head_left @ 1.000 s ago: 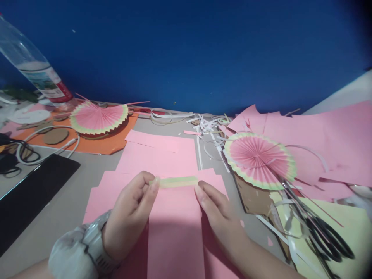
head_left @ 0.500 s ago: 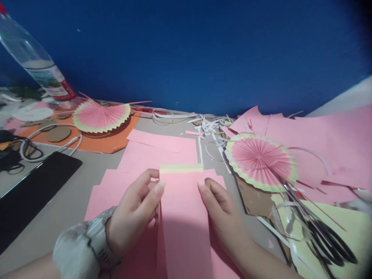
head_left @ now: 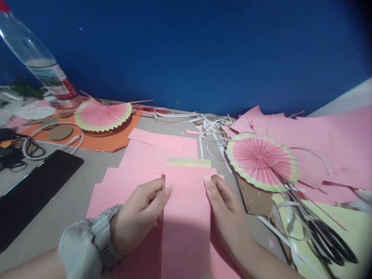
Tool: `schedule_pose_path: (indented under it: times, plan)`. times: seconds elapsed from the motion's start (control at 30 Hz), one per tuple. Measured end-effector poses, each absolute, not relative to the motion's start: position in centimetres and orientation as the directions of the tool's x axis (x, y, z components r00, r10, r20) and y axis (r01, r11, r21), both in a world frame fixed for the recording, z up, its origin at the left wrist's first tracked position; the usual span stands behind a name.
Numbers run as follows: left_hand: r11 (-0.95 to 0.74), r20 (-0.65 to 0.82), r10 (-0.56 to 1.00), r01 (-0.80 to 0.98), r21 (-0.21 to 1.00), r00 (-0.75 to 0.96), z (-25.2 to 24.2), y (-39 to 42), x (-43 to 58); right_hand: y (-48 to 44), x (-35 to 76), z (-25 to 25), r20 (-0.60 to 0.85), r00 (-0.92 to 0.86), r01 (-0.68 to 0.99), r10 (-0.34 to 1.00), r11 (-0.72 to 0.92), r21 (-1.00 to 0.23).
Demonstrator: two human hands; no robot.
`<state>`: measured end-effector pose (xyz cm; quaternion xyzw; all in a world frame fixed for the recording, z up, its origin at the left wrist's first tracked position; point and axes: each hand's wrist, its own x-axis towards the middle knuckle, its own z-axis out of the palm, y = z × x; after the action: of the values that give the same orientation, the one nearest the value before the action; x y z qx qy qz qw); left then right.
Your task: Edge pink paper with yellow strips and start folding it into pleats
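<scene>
Between my hands is a long pink paper strip (head_left: 187, 217) with a pale yellow-green band (head_left: 188, 162) across its far end. My left hand (head_left: 142, 211) pinches its left edge, thumb on top and fingers curled beneath. On the opposite edge, my right hand (head_left: 228, 209) grips it the same way, a little below the band. The strip is held above several pink paper sheets (head_left: 107, 190) spread on the table. Its near end runs out of the bottom of the view.
A pleated pink paper rosette (head_left: 258, 161) and black-handled scissors (head_left: 328, 240) lie at right, by yellow-green paper (head_left: 351, 228). Left are a phone (head_left: 37, 193), a cable (head_left: 78, 143), a pleated fan (head_left: 101, 116) and a bottle (head_left: 43, 66). Paper scraps (head_left: 213, 126) lie along the blue wall (head_left: 186, 54).
Both hands have shifted slightly right with the pink strip, and its banded end sits a little farther away. Both hands still grip its edges.
</scene>
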<state>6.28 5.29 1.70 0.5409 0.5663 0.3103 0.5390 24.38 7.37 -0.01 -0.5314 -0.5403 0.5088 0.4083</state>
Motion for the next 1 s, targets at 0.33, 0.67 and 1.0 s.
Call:
schedule_pose_path:
  times: [0.33, 0.67, 1.0]
  plan:
    - [0.153, -0.175, 0.984, 0.336, 0.929, 0.036, 1.64, 5.62, 6.41, 7.36, 24.07, 0.99, -0.145, -0.310, 0.139, 0.940, -0.106, -0.985]
    - [0.146, -0.158, 0.987, 0.389, 0.910, 0.000, 1.26, 5.46, 6.27, 7.43, 24.16, 1.03, -0.177, -0.294, 0.123, 0.939, -0.147, -0.981]
    - [0.114, -0.080, 0.991, 0.385, 0.916, -0.103, 1.51, 5.65, 6.02, 7.37, 23.91, 0.96, -0.185, -0.328, 0.235, 0.926, -0.110, -0.966]
